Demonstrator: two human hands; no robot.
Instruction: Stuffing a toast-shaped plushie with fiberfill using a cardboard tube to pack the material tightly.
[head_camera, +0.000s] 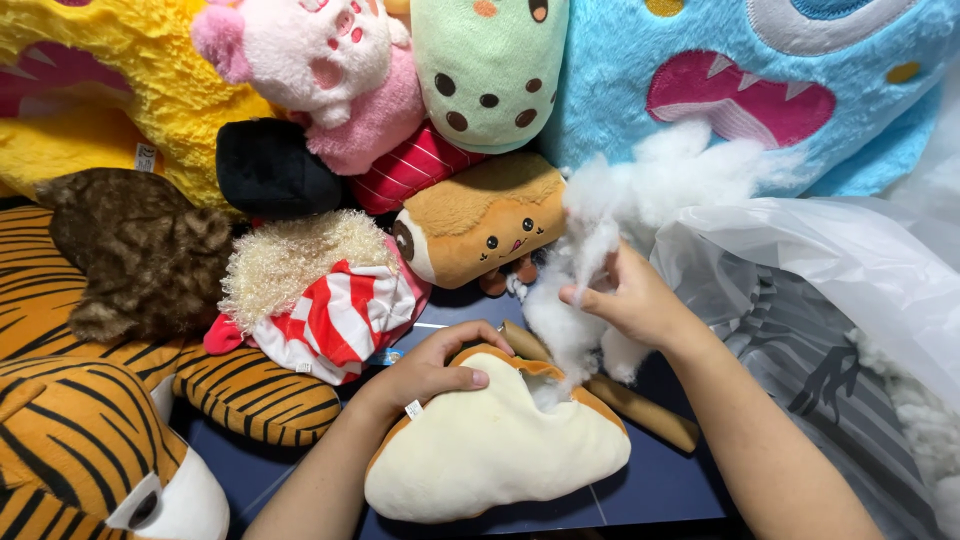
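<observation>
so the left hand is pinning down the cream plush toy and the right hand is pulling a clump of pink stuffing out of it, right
Not quite: the stuffing is white, not pink, as the head view shows. The rest holds: the left hand presses on the cream plush toy while the right hand pinches the clump at its opening.

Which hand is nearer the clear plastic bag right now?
Right. The right hand pinches white stuffing just beside the plastic bag; the left hand rests on the cream plush, farther away.
</observation>
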